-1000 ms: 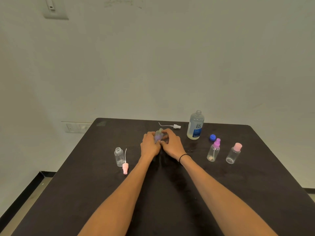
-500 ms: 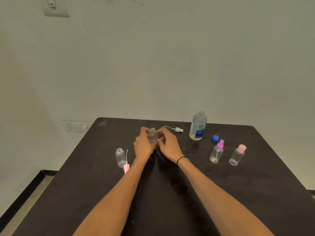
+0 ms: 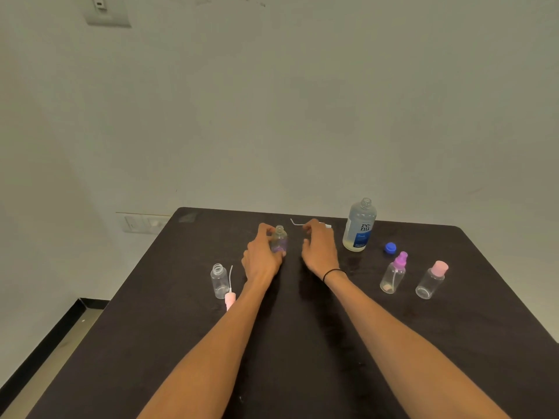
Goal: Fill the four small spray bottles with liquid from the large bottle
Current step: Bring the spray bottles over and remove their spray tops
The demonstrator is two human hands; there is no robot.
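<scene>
Nearest, at left: open small bottle [image 3: 219,280] upright, its pink spray head [image 3: 230,298] lying just beside it; at right, two capped bottles, purple-topped [image 3: 393,273] and pink-topped [image 3: 432,279], not yet opened. Mid-table: left hand [image 3: 261,255] curls round a third uncapped bottle [image 3: 279,241], held upright; right hand [image 3: 319,249] sits just beside it, fingers loosely curled over the white spray head [image 3: 325,225], can't tell if pinching. Far right: large bottle [image 3: 360,226] open, blue cap [image 3: 390,247] near it. Judgement: opening stage; next move is right hand to large bottle, pour into the held neck; narrow opening, steady tilt needed.
</scene>
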